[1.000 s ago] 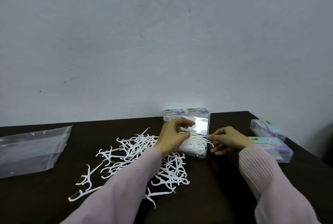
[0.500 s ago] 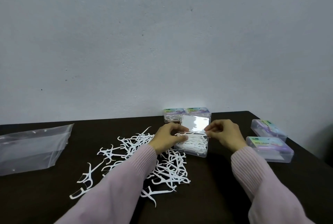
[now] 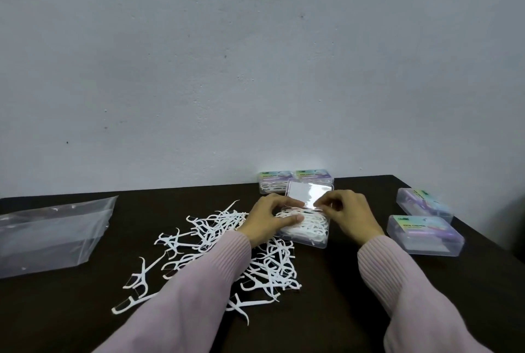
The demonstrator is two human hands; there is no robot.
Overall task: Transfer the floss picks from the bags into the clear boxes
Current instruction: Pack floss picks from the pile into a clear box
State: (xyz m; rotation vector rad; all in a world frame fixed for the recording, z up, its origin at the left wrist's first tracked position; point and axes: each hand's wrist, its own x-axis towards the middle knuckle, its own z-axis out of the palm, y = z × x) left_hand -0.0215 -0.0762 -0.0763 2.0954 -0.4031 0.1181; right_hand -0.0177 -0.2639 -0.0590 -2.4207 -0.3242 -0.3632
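Both hands working on an open box of floss picks on a dark counter (image 3: 355, 310)

The left hand (image 3: 267, 220) has its thumb pressing on the picks in the open box (image 3: 308, 235), fingers curled over the far edge, while the right hand (image 3: 350, 217) pinches at the raised lid (image 3: 311, 192) with curled fingers. A loose pile of picks (image 3: 216, 242) is spread on the counter under the left sleeve (image 3: 193, 296). A clear bag (image 3: 48, 236) lies off to the left, two closed boxes (image 3: 295, 181) sit by the wall (image 3: 255, 54) just behind the lid, and two more boxes (image 3: 424, 235) sit to the right.
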